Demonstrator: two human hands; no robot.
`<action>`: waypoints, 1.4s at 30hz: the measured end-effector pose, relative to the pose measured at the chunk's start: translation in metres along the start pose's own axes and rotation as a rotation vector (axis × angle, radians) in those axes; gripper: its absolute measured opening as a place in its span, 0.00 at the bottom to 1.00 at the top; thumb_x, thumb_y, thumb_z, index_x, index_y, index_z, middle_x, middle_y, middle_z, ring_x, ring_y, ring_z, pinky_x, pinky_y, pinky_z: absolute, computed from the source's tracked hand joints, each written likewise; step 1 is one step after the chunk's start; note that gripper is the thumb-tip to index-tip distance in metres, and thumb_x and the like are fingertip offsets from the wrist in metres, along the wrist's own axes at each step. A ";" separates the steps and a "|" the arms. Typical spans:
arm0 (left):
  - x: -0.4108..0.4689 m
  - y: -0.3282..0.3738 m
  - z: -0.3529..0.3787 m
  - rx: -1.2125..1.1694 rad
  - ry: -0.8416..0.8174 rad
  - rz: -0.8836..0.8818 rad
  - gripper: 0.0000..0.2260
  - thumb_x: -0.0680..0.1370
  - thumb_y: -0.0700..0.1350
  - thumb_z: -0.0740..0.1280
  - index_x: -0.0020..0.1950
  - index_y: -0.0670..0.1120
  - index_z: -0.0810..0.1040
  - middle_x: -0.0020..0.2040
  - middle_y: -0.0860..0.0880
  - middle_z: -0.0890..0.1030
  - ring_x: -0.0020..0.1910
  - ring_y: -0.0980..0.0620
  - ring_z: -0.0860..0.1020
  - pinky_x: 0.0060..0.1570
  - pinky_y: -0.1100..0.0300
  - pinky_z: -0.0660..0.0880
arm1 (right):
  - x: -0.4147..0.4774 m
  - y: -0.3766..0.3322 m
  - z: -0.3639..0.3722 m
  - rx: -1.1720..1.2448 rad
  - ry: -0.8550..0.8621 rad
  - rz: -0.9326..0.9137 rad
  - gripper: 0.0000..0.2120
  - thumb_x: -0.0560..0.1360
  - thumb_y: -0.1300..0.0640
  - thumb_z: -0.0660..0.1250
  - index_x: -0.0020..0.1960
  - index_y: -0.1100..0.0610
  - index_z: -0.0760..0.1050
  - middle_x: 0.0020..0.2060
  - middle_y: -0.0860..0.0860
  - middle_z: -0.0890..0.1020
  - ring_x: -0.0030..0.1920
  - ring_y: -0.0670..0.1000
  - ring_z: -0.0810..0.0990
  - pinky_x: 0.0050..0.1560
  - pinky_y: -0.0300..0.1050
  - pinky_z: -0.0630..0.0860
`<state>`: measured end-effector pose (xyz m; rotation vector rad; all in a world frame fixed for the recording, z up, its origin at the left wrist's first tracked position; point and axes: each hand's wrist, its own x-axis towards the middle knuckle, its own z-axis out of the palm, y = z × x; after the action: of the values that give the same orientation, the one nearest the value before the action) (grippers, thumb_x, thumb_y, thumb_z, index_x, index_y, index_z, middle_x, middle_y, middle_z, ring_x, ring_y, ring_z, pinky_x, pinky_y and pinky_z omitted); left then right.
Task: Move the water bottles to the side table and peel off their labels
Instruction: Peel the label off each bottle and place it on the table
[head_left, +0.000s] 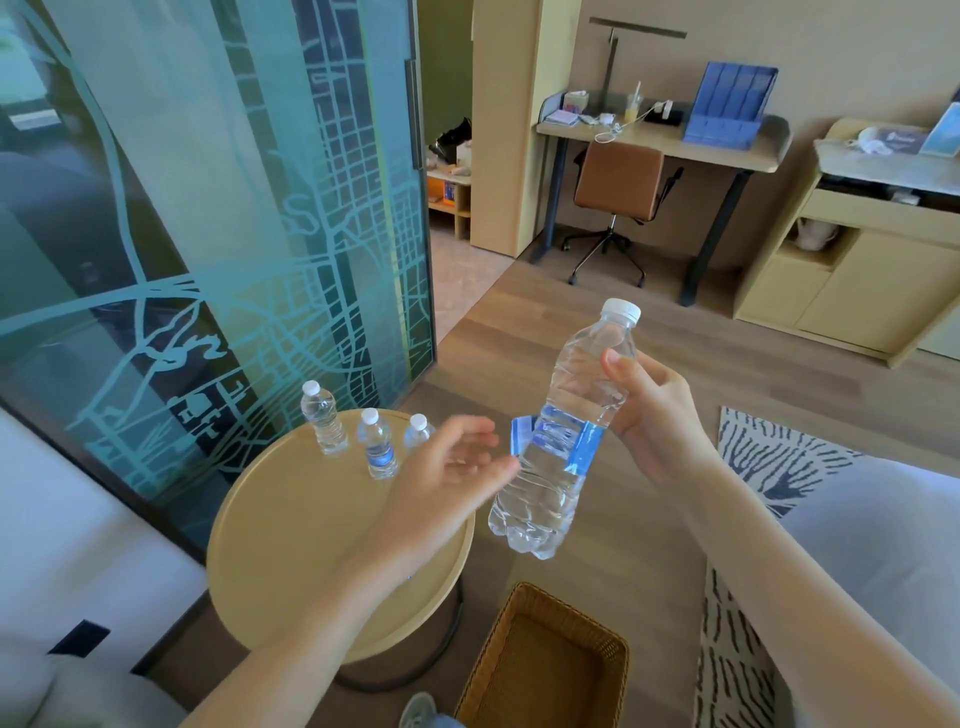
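Between the two hands, above the gap separating the worktop from the basket, hangs a clear ribbed plastic water bottle with a white cap, its long axis tilted so the cap leans up and to the right and the base points down toward the left. Its blue label is partly loose, one flap standing off the bottle's left side. The right hand is closed round the upper body just below the shoulder. The left hand is spread, palm up, fingers just beside that loose flap, so it is the nearer one for pulling the label away, I judge. Behind it, the round pale wooden side table carries three small bottles: one bare, one labelled, one half hidden. A brown woven wicker basket sits below.
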<state>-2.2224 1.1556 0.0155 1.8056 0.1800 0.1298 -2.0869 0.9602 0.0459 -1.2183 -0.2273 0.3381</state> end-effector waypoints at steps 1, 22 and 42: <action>-0.004 -0.001 0.008 0.029 -0.041 -0.015 0.25 0.67 0.65 0.72 0.62 0.60 0.76 0.57 0.65 0.80 0.56 0.66 0.79 0.50 0.67 0.74 | 0.001 0.000 0.000 -0.007 0.003 -0.005 0.22 0.73 0.53 0.72 0.61 0.68 0.79 0.53 0.63 0.82 0.53 0.63 0.82 0.58 0.63 0.80; 0.006 -0.019 0.015 -0.090 -0.103 -0.149 0.10 0.71 0.47 0.76 0.51 0.50 0.84 0.46 0.48 0.87 0.46 0.51 0.85 0.41 0.64 0.79 | 0.023 0.019 0.025 -0.196 -0.162 0.040 0.20 0.75 0.51 0.73 0.61 0.64 0.80 0.52 0.57 0.86 0.53 0.57 0.85 0.52 0.52 0.82; 0.057 -0.073 -0.135 -0.268 -0.135 -0.183 0.16 0.68 0.56 0.75 0.54 0.65 0.81 0.53 0.55 0.86 0.54 0.56 0.84 0.50 0.62 0.78 | 0.068 0.094 0.122 -0.510 -0.101 -0.029 0.12 0.77 0.63 0.72 0.37 0.51 0.83 0.30 0.42 0.83 0.29 0.39 0.78 0.32 0.29 0.72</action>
<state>-2.1948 1.3128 -0.0238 1.5166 0.2202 -0.0939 -2.0784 1.1211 -0.0033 -1.6992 -0.4364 0.3274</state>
